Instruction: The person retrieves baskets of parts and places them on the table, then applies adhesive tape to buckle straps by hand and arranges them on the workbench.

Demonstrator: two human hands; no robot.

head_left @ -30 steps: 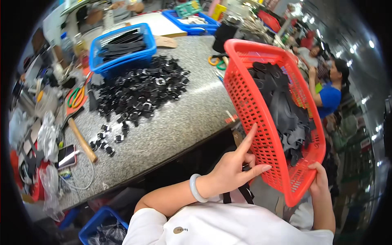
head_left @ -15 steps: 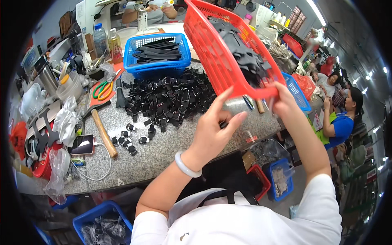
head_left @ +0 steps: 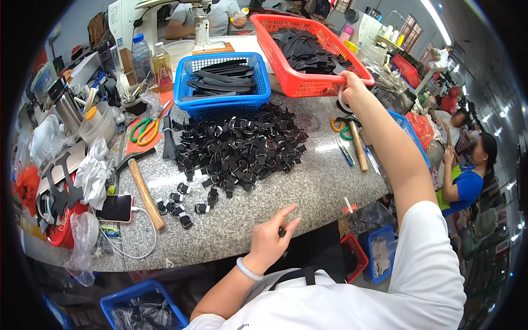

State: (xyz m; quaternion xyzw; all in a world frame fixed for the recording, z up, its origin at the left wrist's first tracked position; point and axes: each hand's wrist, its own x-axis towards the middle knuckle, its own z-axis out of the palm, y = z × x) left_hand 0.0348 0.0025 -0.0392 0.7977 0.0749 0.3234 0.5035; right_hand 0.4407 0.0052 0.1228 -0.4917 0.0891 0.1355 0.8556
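Observation:
My right hand (head_left: 352, 91), arm stretched far forward, grips the near rim of a red plastic basket (head_left: 308, 84) that holds flat black strap pieces (head_left: 308, 49). The basket is at the back of the speckled stone table, right of a blue basket (head_left: 223, 103) with long black strips (head_left: 225, 77). My left hand (head_left: 269, 236), wearing a pale bangle (head_left: 249, 269), hovers over the table's front edge. Its index finger and thumb are apart and nothing is in it. A big pile of small black buckled straps (head_left: 236, 148) lies in front of the blue basket, with several loose ones nearer me.
On the left lie a wooden-handled hammer (head_left: 146, 192), scissors (head_left: 146, 130) and a phone (head_left: 115, 208) on a white cable. Another wooden handle (head_left: 358, 146) and a pen-like tool (head_left: 345, 152) lie at right. A sewing machine (head_left: 202, 25) stands behind; co-workers sit at the back and right.
The red basket went from tilted up in the air to nearly level at the back of the table. My right arm reached forward with it; my left hand drew back toward me.

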